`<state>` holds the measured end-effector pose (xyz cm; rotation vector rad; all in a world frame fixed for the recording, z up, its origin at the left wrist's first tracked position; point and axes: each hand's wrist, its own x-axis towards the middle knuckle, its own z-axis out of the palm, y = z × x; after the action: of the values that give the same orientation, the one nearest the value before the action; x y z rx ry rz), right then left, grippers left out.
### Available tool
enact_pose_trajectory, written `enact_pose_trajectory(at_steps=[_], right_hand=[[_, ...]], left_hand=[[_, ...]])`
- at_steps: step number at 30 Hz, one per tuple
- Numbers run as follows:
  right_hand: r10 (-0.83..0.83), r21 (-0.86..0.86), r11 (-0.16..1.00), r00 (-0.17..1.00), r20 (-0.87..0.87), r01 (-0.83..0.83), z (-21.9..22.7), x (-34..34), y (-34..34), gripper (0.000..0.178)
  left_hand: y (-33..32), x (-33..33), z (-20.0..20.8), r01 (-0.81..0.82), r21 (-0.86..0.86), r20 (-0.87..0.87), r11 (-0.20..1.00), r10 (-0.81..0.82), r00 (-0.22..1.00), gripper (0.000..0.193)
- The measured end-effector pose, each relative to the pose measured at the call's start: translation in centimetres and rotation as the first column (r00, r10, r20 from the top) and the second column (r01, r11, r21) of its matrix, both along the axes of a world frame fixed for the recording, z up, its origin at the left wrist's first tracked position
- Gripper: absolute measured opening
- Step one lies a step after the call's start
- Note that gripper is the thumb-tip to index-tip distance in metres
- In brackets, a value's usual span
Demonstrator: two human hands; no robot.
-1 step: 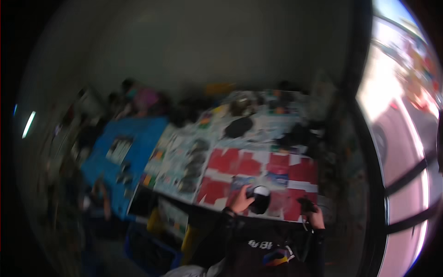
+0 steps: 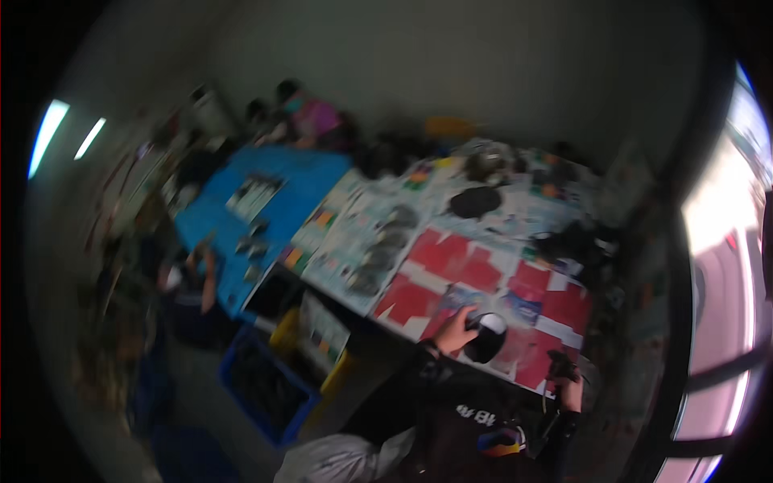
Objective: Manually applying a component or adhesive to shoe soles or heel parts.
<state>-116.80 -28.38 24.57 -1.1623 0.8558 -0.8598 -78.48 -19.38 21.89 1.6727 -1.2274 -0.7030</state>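
Note:
My left hand [image 2: 456, 332] is closed on the edge of a black glossy rounded piece [image 2: 483, 344] with a pale bright patch on its upper side. The piece is at the near edge of a table covered with red and white sheets [image 2: 409, 299]. At the near right corner of those sheets, my right hand [image 2: 572, 393] is closed around a small dark object [image 2: 562, 366]. Blur hides what kind of thing it is. Both forearms are in dark sleeves.
Several grey rounded pieces [image 2: 378, 259] stand in a row on newspaper left of the sheets. Beyond lies a flat black piece [image 2: 475, 202]. A blue table [image 2: 278, 189] has people around it. Blue [image 2: 270, 386] and yellow [image 2: 342, 372] crates stand below, to the left.
My view has turned left and tilted, so the table appears farther right and the blue table and crates show more fully. Both hands keep their grips near the sheets' front edge.

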Motion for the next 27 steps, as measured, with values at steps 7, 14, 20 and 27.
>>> enact_pose_trajectory(at_steps=[7, 14, 20, 27], right_hand=[[0.083, 0.172, 0.985, 0.872, -0.483, 0.002, -1.5, 3.2, -2.9, 0.031], [0.201, 0.28, 0.958, 0.85, -0.487, -0.066, -6.6, 4.9, -7.2, 0.03], [0.196, 0.237, 0.969, 0.814, -0.547, -0.073, -8.0, 5.7, -8.9, 0.022], [0.157, 0.199, 0.978, 0.833, -0.531, -0.057, -8.4, 5.5, -8.7, 0.022]], left_hand=[[14.6, 6.2, 4.7, -0.449, 0.17, -0.172, 0.877, 0.475, 0.863, 0.065], [11.9, 7.9, 11.7, 0.485, -0.269, -0.184, 0.832, -0.538, 0.822, 0.068], [5.1, 1.6, 14.9, 0.833, -0.346, -0.521, 0.43, -0.827, 0.211, 0.065], [5.1, 2.2, 14.6, 0.811, -0.309, -0.541, 0.496, -0.793, 0.279, 0.064]])
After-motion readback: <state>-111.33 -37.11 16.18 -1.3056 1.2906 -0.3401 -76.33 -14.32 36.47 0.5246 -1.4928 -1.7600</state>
